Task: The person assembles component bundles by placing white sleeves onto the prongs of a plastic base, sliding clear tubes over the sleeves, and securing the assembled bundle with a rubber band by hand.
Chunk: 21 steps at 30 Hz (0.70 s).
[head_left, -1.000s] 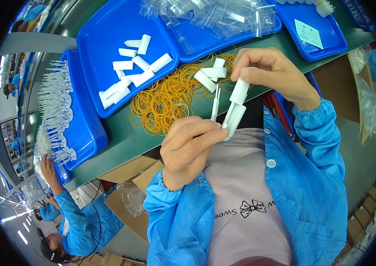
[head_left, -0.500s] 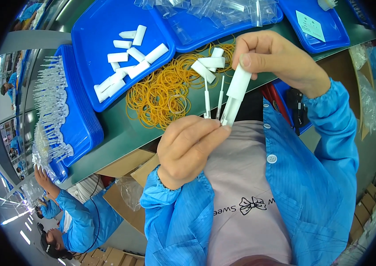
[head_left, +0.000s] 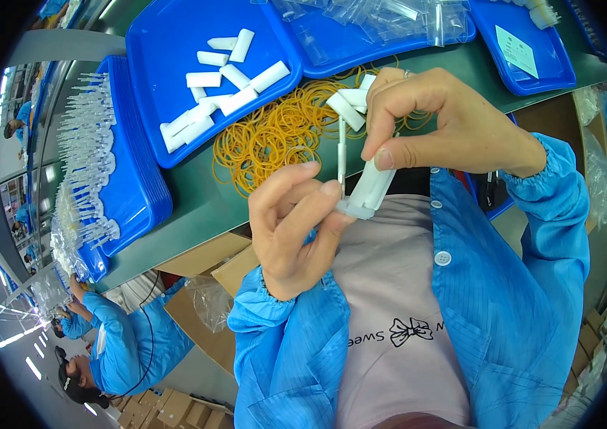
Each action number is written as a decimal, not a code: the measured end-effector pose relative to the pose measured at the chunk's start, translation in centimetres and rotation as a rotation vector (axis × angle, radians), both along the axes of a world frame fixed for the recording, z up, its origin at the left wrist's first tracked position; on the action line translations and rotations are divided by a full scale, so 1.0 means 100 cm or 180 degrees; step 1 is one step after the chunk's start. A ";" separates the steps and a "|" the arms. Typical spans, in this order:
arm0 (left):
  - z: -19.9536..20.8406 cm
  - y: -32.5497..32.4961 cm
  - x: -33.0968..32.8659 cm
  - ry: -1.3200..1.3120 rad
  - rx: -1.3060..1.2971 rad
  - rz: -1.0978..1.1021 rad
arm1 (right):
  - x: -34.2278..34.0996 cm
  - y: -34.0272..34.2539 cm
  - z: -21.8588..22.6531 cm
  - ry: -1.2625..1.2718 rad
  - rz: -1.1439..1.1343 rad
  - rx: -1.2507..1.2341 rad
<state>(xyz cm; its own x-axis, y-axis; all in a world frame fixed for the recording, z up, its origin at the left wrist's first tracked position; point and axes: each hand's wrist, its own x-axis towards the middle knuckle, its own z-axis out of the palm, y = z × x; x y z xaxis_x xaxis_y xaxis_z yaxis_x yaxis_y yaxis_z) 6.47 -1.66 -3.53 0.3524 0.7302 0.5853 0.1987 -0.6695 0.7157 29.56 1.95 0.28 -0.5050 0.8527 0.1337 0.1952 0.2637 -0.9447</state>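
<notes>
Left hand and right hand pinch a white tube mid-frame; I can't see its upper end (the right covers it).

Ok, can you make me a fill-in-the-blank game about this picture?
1. The hand pinching the upper end of the held white part is the person's ____ one.
2. The loose bands lie on a ____ table.
3. Several short white pieces lie in a ____ tray.
4. The black picture on the person's shirt is a ____.

Missing words: right; green; blue; bow.
</notes>
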 end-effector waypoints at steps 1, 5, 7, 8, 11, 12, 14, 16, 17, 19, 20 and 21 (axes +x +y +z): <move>-0.002 0.000 -0.001 -0.0027 -0.0005 0.0043 | -0.002 0.000 0.001 0.0040 0.0017 -0.0041; 0.001 -0.012 0.006 -0.0917 -0.1595 0.0103 | -0.007 -0.001 0.003 0.0051 0.0028 -0.0285; -0.010 -0.012 -0.008 -0.0350 -0.1955 -0.0282 | -0.007 -0.005 0.001 -0.0245 -0.0101 -0.0045; -0.010 -0.012 -0.011 -0.0376 -0.1919 -0.0289 | -0.008 -0.004 -0.002 -0.0244 -0.0095 -0.0045; -0.006 -0.007 -0.008 -0.1001 -0.2121 -0.0067 | -0.005 0.007 -0.012 0.0023 -0.0290 0.0585; -0.004 -0.006 -0.009 -0.1023 -0.2027 -0.0025 | 0.000 0.010 -0.016 -0.0370 -0.0654 0.1014; -0.006 -0.003 -0.012 -0.1017 -0.1929 -0.0019 | 0.008 0.012 -0.025 -0.1124 -0.1095 0.1582; -0.008 -0.001 -0.017 -0.1000 -0.1861 -0.0004 | 0.007 0.010 -0.038 -0.1392 -0.1140 0.1765; -0.008 -0.001 -0.017 -0.0996 -0.1856 -0.0015 | 0.006 0.008 -0.045 -0.1659 -0.1177 0.1935; -0.010 -0.002 -0.017 -0.1293 -0.1913 0.0014 | 0.004 0.008 -0.052 -0.1827 -0.1256 0.2121; -0.010 -0.002 -0.017 -0.1290 -0.1906 0.0016 | 0.005 0.009 -0.053 -0.1828 -0.1258 0.2208; -0.010 -0.002 -0.017 -0.1278 -0.1871 0.0002 | 0.006 0.009 -0.053 -0.1830 -0.1262 0.2294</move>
